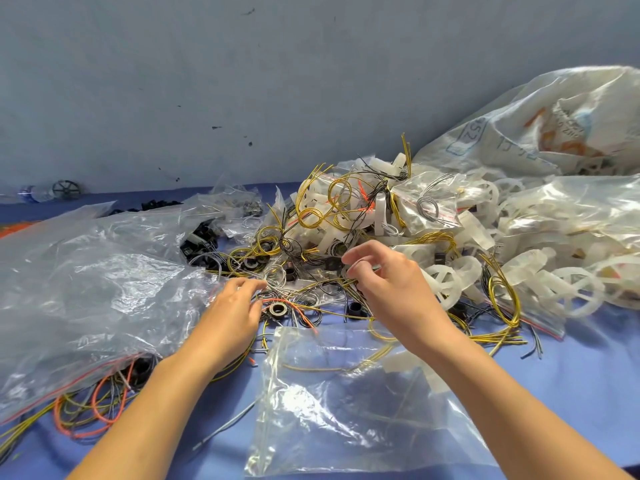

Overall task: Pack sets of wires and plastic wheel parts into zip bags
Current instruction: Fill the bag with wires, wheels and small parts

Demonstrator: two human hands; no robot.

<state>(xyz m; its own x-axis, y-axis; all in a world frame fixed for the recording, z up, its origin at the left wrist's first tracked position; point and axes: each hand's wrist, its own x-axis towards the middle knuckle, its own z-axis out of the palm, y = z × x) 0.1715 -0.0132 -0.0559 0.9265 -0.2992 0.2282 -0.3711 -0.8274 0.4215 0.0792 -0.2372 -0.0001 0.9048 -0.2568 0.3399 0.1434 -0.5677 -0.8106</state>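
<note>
A tangle of yellow, black and grey wires (311,285) lies mid-table with black bushings and a metal ring (278,309). My left hand (235,306) reaches into it, its fingertips pinching a grey wire loop (273,277). My right hand (391,282) hovers over the tangle with loosely curled fingers and nothing plainly held. White plastic wheels (446,282) are heaped to the right. A clear zip bag (346,410) lies in front, holding a yellow wire and a white plastic part.
A big clear bag (86,289) covers the left, with orange and yellow wires (93,407) under its red zip edge. Filled small bags (429,202) pile behind. A woven sack (554,126) leans at the back right. The blue wall is close behind.
</note>
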